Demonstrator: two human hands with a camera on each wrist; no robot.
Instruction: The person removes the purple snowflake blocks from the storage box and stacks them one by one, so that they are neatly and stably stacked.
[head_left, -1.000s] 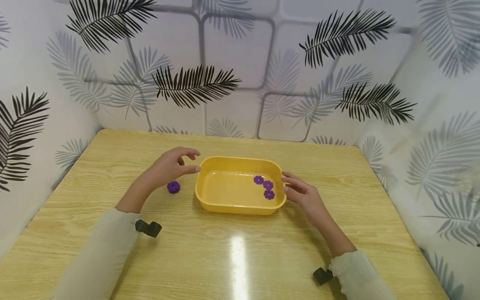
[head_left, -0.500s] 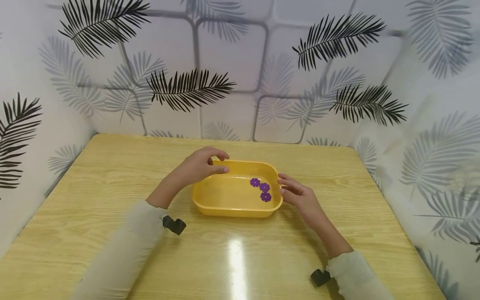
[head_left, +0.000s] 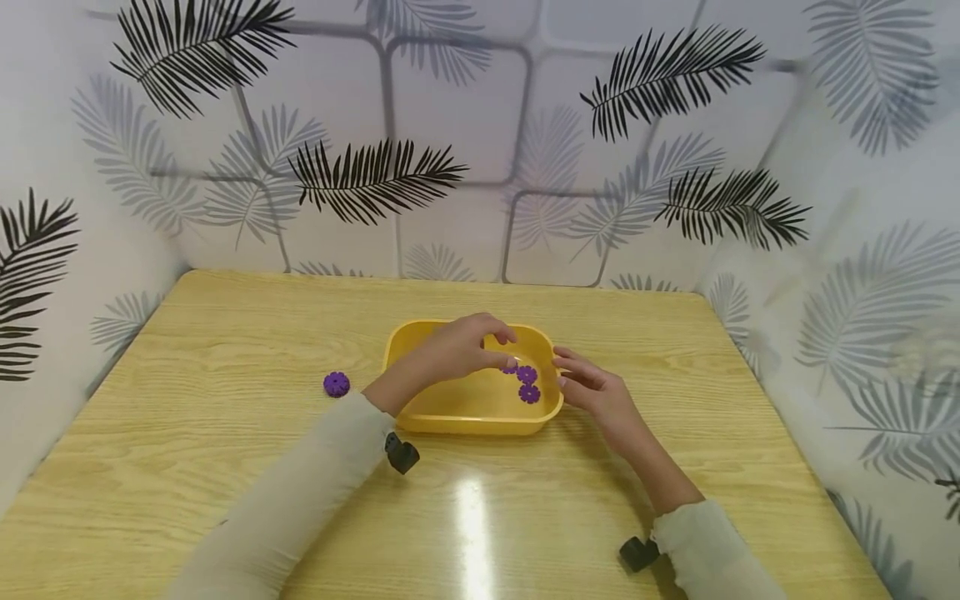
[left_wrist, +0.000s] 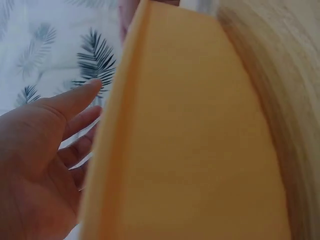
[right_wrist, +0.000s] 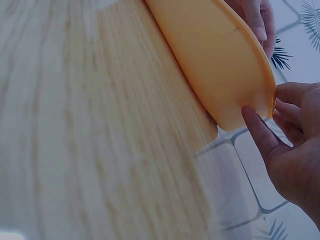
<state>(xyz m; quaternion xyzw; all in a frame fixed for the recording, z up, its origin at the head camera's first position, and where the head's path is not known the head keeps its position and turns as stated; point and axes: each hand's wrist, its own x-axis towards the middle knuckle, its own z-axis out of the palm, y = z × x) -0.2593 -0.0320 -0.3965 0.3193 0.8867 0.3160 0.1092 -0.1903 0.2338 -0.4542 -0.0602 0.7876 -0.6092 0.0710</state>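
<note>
- Yellow tray [head_left: 468, 426] — one, on the wooden table [head_left: 570, 517];
- purple discs [head_left: 528, 393] — three, inside, towards its right end;
- purple piece [head_left: 336, 384], left of it;
- left hand [head_left: 453, 352], over the tray, loosely curved, gripping nothing we see;
- right hand [head_left: 600, 398], relaxed, touching its right end

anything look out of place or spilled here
Nothing looks spilled. Perhaps out of place: one purple piece or small stack sits on the table left of the yellow tray, while similar pieces lie inside.

Left grip [left_wrist: 42, 155] above yellow tray [left_wrist: 195, 125]
</note>
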